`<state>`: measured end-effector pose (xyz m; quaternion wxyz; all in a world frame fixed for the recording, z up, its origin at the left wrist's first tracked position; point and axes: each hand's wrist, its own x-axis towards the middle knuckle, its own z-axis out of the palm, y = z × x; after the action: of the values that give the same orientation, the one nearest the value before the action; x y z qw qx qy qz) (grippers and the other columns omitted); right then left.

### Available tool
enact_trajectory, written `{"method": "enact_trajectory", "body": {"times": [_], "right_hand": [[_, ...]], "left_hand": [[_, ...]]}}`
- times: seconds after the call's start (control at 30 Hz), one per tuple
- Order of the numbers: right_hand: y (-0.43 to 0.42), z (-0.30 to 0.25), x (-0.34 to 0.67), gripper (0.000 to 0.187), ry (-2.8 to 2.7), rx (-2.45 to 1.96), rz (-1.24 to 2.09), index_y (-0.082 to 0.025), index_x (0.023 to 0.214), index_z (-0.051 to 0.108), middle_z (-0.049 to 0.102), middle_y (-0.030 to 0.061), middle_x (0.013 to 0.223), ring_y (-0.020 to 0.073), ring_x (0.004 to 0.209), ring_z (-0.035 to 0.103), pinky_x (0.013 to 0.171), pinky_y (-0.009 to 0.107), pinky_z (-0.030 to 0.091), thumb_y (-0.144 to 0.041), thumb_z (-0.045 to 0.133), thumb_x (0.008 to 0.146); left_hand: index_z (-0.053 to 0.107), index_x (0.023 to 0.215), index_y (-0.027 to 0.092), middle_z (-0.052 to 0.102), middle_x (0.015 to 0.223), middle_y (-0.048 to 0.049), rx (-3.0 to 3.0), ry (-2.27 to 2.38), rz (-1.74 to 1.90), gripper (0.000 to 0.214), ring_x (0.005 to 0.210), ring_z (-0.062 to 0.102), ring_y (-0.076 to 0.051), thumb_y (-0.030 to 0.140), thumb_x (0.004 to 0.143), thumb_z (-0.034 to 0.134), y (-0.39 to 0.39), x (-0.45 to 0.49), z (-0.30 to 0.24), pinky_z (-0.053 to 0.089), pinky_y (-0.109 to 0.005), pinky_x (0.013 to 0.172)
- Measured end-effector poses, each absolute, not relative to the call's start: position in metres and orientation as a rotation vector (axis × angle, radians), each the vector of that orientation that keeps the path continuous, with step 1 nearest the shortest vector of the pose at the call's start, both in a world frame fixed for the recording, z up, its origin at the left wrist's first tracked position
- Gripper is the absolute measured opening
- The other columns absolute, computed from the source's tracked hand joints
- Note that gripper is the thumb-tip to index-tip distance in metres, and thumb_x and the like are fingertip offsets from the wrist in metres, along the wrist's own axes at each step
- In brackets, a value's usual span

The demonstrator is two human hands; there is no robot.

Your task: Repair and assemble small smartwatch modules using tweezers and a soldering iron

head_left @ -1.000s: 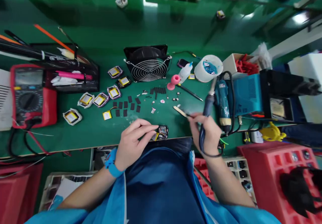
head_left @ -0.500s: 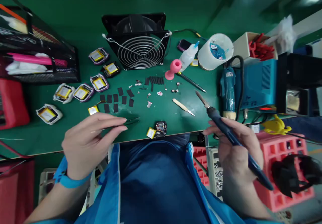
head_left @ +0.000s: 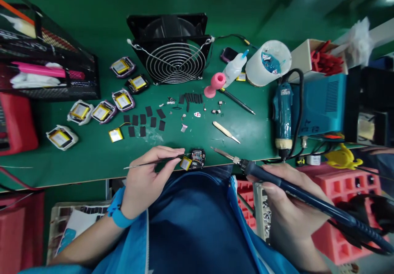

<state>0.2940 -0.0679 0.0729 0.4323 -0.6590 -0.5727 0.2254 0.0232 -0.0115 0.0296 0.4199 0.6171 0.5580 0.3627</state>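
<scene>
My left hand (head_left: 150, 175) pinches thin tweezers (head_left: 154, 162) whose tips touch a small black circuit module (head_left: 198, 158) with a yellow battery (head_left: 185, 163), lying at the green bench's near edge. My right hand (head_left: 291, 200) grips a blue-handled soldering iron (head_left: 295, 189). Its metal tip (head_left: 220, 152) points left and hovers just right of the module.
A black fan (head_left: 174, 50) stands at the back. Several battery-fitted cases (head_left: 101, 112) and black pads (head_left: 144, 120) lie on the left, a white spudger (head_left: 225, 131), pink stand (head_left: 214, 84), glue bottle (head_left: 234, 66) and white cup (head_left: 267, 62) further right. A blue solder station (head_left: 320, 105) and red trays (head_left: 341, 183) sit right.
My left hand moved right with the tweezers until their tips reached the module. My right hand swung the soldering iron down and left, bringing its tip close beside the module.
</scene>
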Motion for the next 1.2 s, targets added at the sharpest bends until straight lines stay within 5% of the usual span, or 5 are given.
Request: {"method": "enact_trajectory", "body": {"times": [0.33,0.67,0.87,1.2], "right_hand": [[-0.067,0.068,0.285,0.023,-1.322,-1.487,0.727,-0.026,0.102,0.072,0.079,0.001,0.085,0.0222,0.072,0.076,0.065,0.038,0.063,-0.016,0.081,0.082],[-0.069,0.067,0.28,0.02,-1.414,-1.511,0.675,-0.026,0.101,0.075,0.079,0.0007,0.083,0.021,0.071,0.076,0.063,0.034,0.062,-0.018,0.081,0.083],[-0.031,0.062,0.306,0.013,-1.447,-1.596,0.318,-0.025,0.104,0.076,0.079,0.0033,0.087,0.0222,0.076,0.077,0.074,0.039,0.063,-0.027,0.072,0.092],[0.036,0.019,0.332,0.033,-1.771,-1.656,-0.356,-0.025,0.133,0.066,0.069,0.0137,0.125,0.0273,0.112,0.07,0.099,0.045,0.059,-0.03,0.058,0.101]], "left_hand": [[0.069,0.1,0.021,0.078,0.102,-0.0054,1.515,1.319,0.907,0.007,0.101,0.075,-0.021,0.025,0.098,0.063,-0.015,0.03,0.023,0.063,-0.035,0.085],[0.065,0.102,0.022,0.077,0.106,-0.0045,1.603,1.2,0.984,0.011,0.102,0.075,-0.019,0.013,0.096,0.065,-0.016,0.034,0.013,0.063,-0.034,0.088],[0.063,0.104,0.023,0.076,0.107,-0.0035,1.587,1.09,1.051,0.018,0.107,0.075,-0.021,0.008,0.095,0.062,-0.015,0.032,0.005,0.063,-0.042,0.098],[0.064,0.104,0.024,0.075,0.108,-0.0027,1.665,1.047,1.122,0.023,0.108,0.076,-0.022,0.004,0.092,0.063,-0.013,0.034,-0.002,0.066,-0.04,0.096]]}}
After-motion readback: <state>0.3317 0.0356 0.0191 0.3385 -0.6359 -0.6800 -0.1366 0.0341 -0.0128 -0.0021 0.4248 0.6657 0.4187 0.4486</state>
